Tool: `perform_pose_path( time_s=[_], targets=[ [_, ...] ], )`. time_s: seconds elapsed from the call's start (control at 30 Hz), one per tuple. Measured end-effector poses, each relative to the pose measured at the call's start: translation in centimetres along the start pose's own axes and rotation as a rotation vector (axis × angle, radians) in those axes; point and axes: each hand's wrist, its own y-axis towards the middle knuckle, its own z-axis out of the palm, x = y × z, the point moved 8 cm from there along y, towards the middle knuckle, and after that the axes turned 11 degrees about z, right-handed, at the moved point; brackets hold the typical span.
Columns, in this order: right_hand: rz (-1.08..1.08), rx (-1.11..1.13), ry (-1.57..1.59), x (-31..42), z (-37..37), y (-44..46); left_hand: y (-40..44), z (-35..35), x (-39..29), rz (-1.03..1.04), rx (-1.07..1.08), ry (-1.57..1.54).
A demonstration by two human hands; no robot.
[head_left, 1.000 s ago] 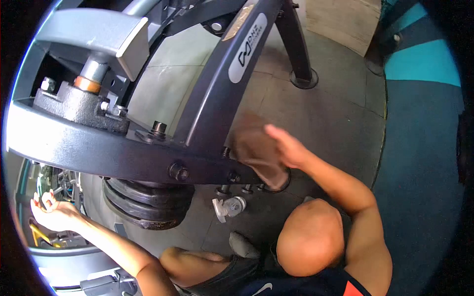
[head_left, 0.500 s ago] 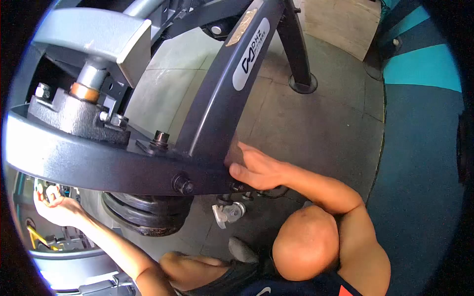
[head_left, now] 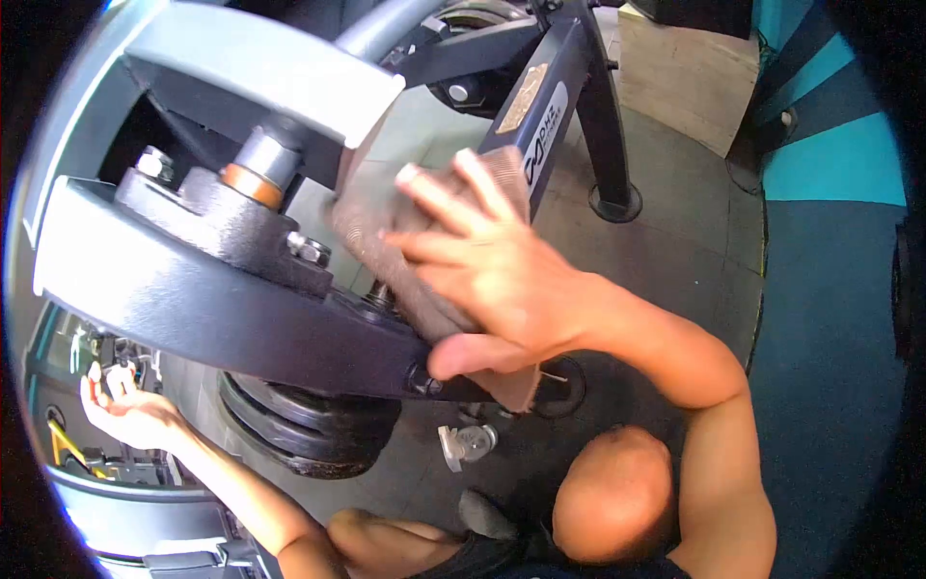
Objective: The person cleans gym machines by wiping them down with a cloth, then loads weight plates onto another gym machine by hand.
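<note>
My right hand (head_left: 502,280) is spread over a brown cloth (head_left: 424,299), its palm pressing the cloth against the dark frame of a gym machine (head_left: 241,318). The cloth is partly blurred and covers the joint where the slanted beam (head_left: 564,72) meets the curved base. Off at the far left, my left hand (head_left: 135,415) is raised palm up with its fingers loosely curled and apart, and nothing shows in it. A bearing block with bolts (head_left: 217,222) sits on the curved base, left of the cloth.
Black weight plates (head_left: 309,425) are stacked under the base. A clear bottle with a white top (head_left: 473,443) stands on the floor near my knee (head_left: 612,492). A wooden box (head_left: 685,82) is at the back right, beside a teal and dark mat (head_left: 834,289).
My right hand and the cloth have moved up and left over the frame joint, with the fingers now spread. The view has shifted slightly. My left hand keeps nearly the same pose.
</note>
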Motion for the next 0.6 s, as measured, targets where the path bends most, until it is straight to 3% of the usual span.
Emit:
perform_pose_path(
  time_s=[0.03,0.13,0.17,0.2,0.23,0.3,0.37,0.4,0.47,0.5,0.6],
  targets=[
    [0.063,0.242,0.005,-0.1,1.4,0.6,0.1,-0.4,0.4,0.047,0.052,-0.016],
    [0.095,0.169,0.148,0.4,1.8,0.6,0.2,-0.7,0.4,0.048,0.069,0.008],
    [0.129,0.025,0.288,0.1,1.3,-0.3,0.1,-0.5,0.1,0.065,0.084,0.039],
    [0.133,0.034,0.321,0.4,0.6,-1.1,0.1,-0.1,-0.5,0.087,0.1,0.047],
    [0.339,-0.143,0.634,0.4,-0.7,-3.2,-0.1,-0.6,-0.3,0.058,0.087,0.063],
    [0.441,-0.316,0.873,-0.9,-1.2,-3.0,0.4,-1.2,0.8,0.055,0.067,0.058],
    [0.366,-0.327,0.728,-0.2,-1.5,-2.6,0.2,-0.9,0.4,0.055,0.067,0.051],
    [0.24,-0.201,0.595,0.0,-0.6,-1.2,0.1,-0.4,0.1,0.053,0.073,0.037],
    [0.238,-0.109,0.546,0.9,0.6,2.0,0.2,0.1,-0.1,0.069,0.092,0.015],
    [0.169,-0.061,0.746,1.5,0.1,3.7,0.2,0.3,-0.3,0.085,0.095,0.025],
    [0.328,0.243,0.885,1.0,1.9,3.2,-0.1,0.6,-1.2,0.159,0.119,0.032]
  ],
)
